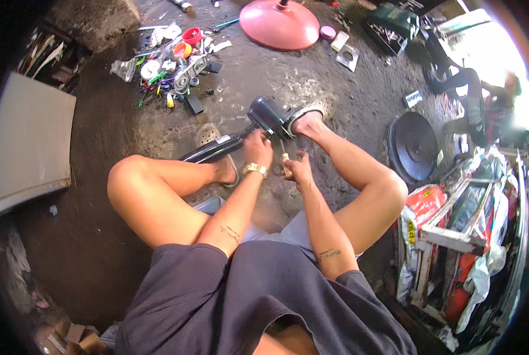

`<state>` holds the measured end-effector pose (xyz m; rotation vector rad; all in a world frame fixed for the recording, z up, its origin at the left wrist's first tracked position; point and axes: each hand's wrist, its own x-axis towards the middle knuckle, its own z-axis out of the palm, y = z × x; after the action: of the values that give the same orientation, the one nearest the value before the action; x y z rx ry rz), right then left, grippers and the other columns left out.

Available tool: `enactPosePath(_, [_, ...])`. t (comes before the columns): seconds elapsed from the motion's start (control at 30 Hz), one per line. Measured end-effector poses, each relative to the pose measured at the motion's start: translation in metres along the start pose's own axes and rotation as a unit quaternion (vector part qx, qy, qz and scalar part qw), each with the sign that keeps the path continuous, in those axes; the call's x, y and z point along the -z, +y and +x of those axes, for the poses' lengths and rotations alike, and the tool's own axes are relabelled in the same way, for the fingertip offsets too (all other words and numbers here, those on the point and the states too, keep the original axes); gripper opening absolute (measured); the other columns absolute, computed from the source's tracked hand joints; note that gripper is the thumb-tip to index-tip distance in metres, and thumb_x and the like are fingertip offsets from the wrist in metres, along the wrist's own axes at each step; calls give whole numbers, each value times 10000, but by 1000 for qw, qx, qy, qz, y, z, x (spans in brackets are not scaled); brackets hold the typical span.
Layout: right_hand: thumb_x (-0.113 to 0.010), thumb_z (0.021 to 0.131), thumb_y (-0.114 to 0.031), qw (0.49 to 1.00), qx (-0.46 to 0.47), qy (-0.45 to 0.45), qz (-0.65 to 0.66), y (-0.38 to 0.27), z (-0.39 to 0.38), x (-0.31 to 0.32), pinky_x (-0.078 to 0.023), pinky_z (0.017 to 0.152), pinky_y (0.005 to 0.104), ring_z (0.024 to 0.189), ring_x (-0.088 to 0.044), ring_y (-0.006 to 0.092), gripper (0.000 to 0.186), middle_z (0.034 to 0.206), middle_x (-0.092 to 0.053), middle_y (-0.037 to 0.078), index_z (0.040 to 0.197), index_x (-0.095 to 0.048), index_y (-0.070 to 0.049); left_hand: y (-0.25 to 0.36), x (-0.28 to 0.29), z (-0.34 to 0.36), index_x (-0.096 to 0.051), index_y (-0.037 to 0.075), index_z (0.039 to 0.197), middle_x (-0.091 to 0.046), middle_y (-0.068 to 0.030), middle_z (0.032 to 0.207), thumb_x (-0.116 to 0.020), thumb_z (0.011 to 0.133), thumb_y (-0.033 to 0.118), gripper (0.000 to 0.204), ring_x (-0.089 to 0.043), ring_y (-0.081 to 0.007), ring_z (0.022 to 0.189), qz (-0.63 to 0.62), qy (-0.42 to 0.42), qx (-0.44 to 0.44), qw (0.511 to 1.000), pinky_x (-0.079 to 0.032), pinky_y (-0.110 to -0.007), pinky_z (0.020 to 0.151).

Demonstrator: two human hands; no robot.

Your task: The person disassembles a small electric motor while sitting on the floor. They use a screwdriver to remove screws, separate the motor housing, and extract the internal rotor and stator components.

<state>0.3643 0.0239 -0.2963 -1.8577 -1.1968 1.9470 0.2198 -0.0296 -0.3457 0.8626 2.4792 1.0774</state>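
Observation:
A black electric fan body lies between my feet, its rounded motor housing (267, 113) against my right shoe and its long black stand (214, 149) reaching left over my left foot. My left hand (258, 149), with a gold-coloured watch at the wrist, grips the fan where the stand meets the housing. My right hand (300, 170) is closed around the pale handle of a screwdriver (285, 158), whose thin shaft points up at the housing's open underside. The fingertips of my left hand are partly hidden by the fan.
A heap of small parts and tools (178, 74) lies at the far left. Beyond the fan stands a pink round base (279, 25). At right are a black round base (415, 146) and a wooden frame (453, 239) with bags. A pale panel (31, 139) stands left.

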Motion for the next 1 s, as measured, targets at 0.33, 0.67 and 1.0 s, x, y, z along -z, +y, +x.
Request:
enactPosePath(0.33, [-629,897,-158,958,143,9,-247,28,48,-3,-549,757,466,890,-710,364,493,1104,-715,233,1376,-572,-56,16,115,102,-620,75,1230,-632,-208,1270,-741,770,223,498,-640,-363,1182,449,-264,-94,849,-537,-527,962])
enactPosePath(0.67, [-557,928,-201,917,150,-40,-368,9,32,-22,-500,976,551,1129,-624,496,326,1165,-655,326,1189,-626,-17,79,178,148,-791,116,1038,-766,-141,1072,-829,717,325,385,-732,-344,1035,633,-328,-260,652,-567,-572,874])
enactPosePath(1.0, [-579,882,-131,927,61,-86,-361,17,10,-17,-461,1069,524,1324,-528,468,469,1321,-600,291,1342,-562,-42,3,196,127,-679,100,1213,-619,-102,1202,-766,795,249,452,-628,-314,1159,639,-260,-259,676,-455,-693,970])
